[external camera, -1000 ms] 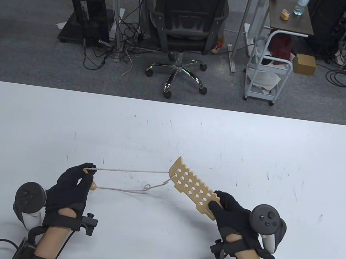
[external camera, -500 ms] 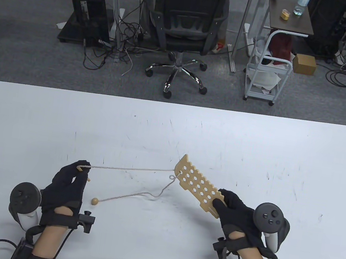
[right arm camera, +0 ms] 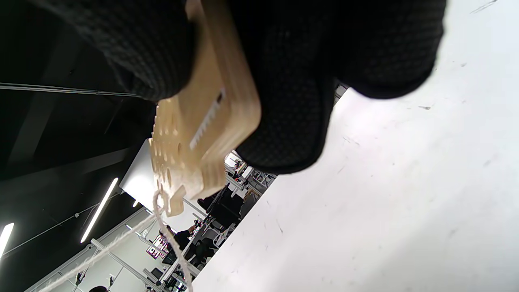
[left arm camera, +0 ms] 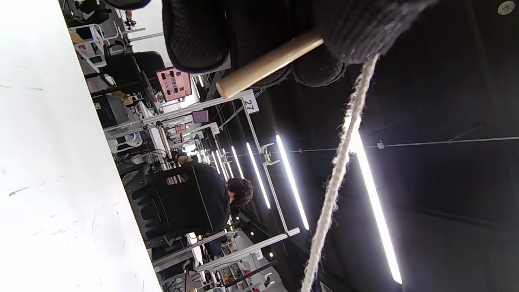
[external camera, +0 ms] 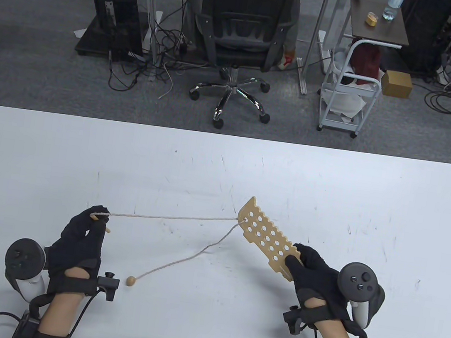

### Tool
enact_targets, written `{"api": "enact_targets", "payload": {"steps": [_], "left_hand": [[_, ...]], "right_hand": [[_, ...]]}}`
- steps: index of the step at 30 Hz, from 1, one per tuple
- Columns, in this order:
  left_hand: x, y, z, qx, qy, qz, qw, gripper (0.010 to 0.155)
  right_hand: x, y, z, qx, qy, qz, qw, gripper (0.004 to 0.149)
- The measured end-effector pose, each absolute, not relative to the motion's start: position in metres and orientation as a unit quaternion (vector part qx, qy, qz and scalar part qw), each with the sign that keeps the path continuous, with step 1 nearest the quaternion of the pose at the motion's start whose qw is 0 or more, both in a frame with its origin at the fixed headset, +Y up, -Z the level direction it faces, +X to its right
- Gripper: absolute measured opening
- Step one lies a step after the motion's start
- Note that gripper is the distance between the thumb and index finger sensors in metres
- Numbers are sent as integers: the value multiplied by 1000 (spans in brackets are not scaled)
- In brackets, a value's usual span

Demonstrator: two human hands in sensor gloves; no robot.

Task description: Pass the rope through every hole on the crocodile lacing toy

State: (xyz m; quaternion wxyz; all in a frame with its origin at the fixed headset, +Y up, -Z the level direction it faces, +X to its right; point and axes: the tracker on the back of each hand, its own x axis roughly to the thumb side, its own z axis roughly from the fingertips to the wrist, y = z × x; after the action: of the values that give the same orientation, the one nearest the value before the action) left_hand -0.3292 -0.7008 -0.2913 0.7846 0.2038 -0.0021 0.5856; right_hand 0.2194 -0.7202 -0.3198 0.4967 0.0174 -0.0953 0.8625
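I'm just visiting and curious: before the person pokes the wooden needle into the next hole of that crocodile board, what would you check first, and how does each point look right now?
1. Needle held firmly: ok. The left hand pinches the wooden needle.
2. Board held steady: ok. The right hand grips the crocodile board at its near end, raised off the table.
3. Rope through the first hole: ok. The rope runs taut from the needle to the board's far corner.
4. Tail free of knots: ok. It trails loosely to the stopper bead on the table.
5. Next hole open: ok. The remaining holes look empty.
6. Bead large enough to stop at the hole: cannot tell.
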Motion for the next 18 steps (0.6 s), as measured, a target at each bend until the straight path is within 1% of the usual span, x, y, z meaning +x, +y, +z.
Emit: {"api": "enact_targets", "payload": {"steps": [18], "left_hand": [[-339,-697,-287,225,11,600,768,47]], "right_hand": [[229,-721,-322,-5,-99,860,501,47]]}}
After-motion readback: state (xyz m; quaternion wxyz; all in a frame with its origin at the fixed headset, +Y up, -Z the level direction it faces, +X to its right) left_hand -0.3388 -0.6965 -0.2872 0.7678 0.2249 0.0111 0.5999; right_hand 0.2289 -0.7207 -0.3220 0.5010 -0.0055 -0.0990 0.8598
